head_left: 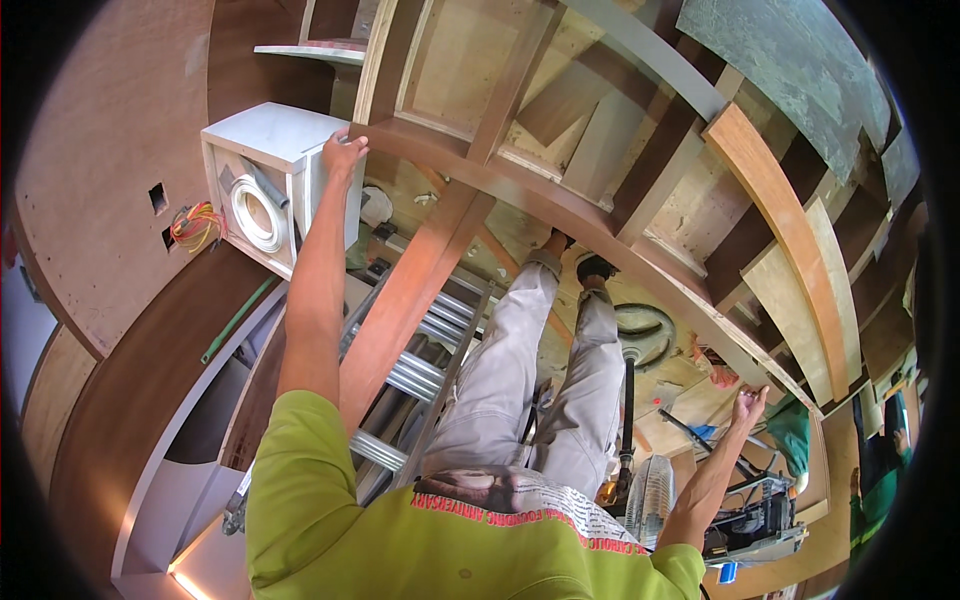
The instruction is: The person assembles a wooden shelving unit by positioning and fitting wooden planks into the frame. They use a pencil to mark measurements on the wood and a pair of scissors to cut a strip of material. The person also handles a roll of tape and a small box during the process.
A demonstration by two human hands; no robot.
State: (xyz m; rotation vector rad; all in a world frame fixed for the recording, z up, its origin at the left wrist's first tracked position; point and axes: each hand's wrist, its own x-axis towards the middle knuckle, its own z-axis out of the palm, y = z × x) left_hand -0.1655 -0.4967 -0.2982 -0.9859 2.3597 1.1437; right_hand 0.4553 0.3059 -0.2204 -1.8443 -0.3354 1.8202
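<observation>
A large curved wooden shelf frame (560, 187), divided into several compartments, spans the view in front of me. My left hand (345, 155) is closed at the left end of its near edge, beside a white box. At the right end of that same edge, my right hand (749, 405) is closed with the fingers bent against the wood. The fingertips of both hands are partly hidden. Loose boards (590, 120) show inside the compartments, and a curved orange-brown strip (790, 240) lies across the frame's right part.
A white box (275, 135) holds a coil of white tubing (257, 213). Beneath my left arm are a reddish plank (415, 285) and an aluminium ladder (415, 375). A fan (653, 495) and a black-framed machine (755, 520) stand lower right. Another person's green sleeve (880, 510) shows far right.
</observation>
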